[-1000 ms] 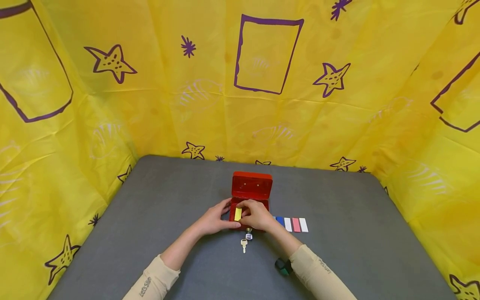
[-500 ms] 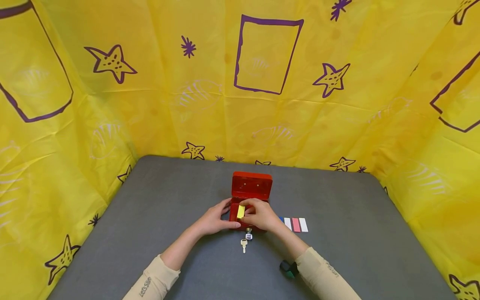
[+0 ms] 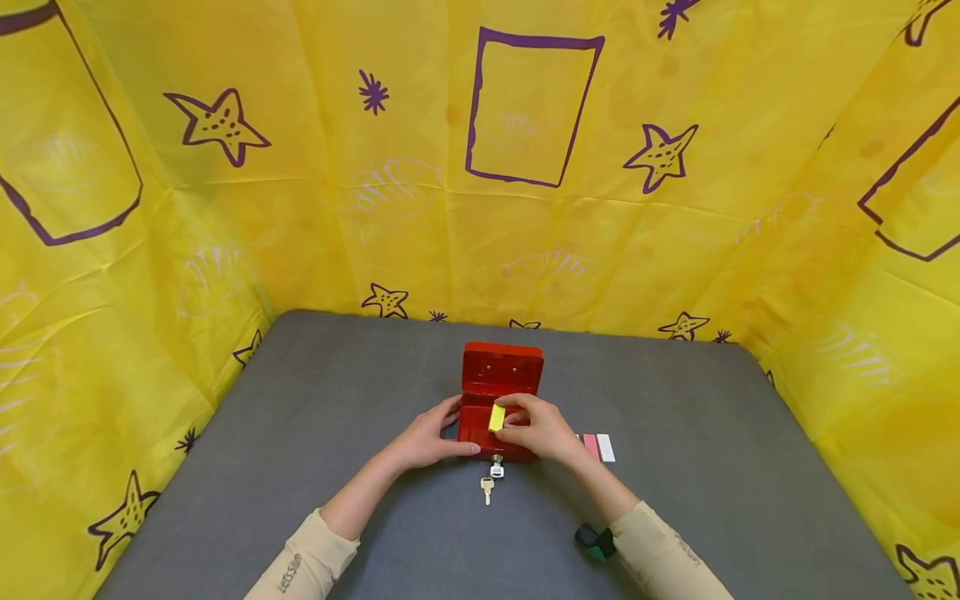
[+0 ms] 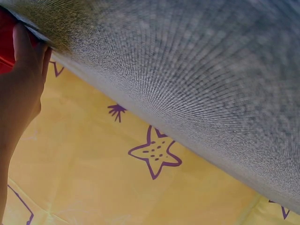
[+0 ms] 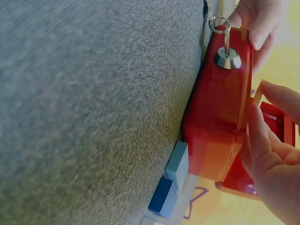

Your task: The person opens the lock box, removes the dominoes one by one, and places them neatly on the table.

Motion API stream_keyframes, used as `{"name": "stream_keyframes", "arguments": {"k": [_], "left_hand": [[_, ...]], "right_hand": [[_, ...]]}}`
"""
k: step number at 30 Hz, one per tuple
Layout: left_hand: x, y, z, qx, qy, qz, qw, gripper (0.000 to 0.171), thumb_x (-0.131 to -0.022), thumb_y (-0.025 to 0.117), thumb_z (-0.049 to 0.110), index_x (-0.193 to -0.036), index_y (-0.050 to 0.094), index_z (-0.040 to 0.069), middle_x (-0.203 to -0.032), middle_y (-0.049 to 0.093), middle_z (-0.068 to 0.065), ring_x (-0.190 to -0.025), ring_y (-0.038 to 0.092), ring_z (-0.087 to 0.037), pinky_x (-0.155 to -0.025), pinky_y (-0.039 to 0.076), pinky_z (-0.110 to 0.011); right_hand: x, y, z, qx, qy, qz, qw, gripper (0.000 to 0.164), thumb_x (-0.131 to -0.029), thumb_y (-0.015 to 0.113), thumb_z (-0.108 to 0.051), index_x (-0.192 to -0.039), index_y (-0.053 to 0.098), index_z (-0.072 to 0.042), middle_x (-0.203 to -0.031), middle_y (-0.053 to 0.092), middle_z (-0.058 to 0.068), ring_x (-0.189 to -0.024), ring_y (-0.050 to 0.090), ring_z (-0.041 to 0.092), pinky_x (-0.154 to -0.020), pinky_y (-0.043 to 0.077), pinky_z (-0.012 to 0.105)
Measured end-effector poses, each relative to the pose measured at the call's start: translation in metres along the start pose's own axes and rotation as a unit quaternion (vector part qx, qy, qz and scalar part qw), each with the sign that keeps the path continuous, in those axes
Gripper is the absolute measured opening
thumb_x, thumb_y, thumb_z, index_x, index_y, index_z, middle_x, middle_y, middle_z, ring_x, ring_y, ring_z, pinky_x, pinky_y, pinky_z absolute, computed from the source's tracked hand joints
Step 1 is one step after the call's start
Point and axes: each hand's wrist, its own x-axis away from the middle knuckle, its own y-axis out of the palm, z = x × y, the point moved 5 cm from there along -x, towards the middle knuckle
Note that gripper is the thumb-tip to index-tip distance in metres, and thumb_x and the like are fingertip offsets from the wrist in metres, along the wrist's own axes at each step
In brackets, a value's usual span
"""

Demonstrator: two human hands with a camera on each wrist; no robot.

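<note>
A small red cash box (image 3: 472,429) stands on the grey table with its lid (image 3: 502,367) raised at the back. My left hand (image 3: 427,435) holds its left side, thumb along the front edge and fingers toward the back corner. Over the open box my right hand (image 3: 542,429) pinches a yellow rectangular block (image 3: 496,418) between thumb and fingers. In the right wrist view, only a thin edge of this block shows between the fingertips. A key sits in the front lock (image 5: 228,58), and a second key (image 3: 487,490) hangs from its ring.
Right of the box lies a row of small blocks, with a pink block (image 3: 591,446) and a white block (image 3: 606,448) visible past my forearm. The right wrist view shows a light blue block (image 5: 178,161) and a dark blue block (image 5: 162,196) beside the box. Yellow patterned cloth surrounds the table.
My right hand has moved rightward across the box, carrying the yellow block from near its left side to the middle. The left hand keeps its place on the box.
</note>
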Motion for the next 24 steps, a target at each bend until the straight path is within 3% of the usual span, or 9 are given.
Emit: {"name": "stream_keyframes", "arguments": {"k": [24], "left_hand": [[-0.001, 0.001, -0.004, -0.006, -0.001, 0.003, 1.0, 0.092, -0.078, 0.08, 0.038, -0.149, 0.033, 0.004, -0.149, 0.039, -0.019, -0.131, 0.047, -0.035, -0.103, 0.043, -0.048]], "right_hand": [[0.021, -0.025, 0.009, -0.032, 0.054, 0.008, 0.998, 0.04, -0.081, 0.079, -0.021, -0.119, 0.067, -0.014, -0.1, 0.067, 0.004, -0.088, 0.065, 0.017, -0.071, 0.053, 0.03]]}}
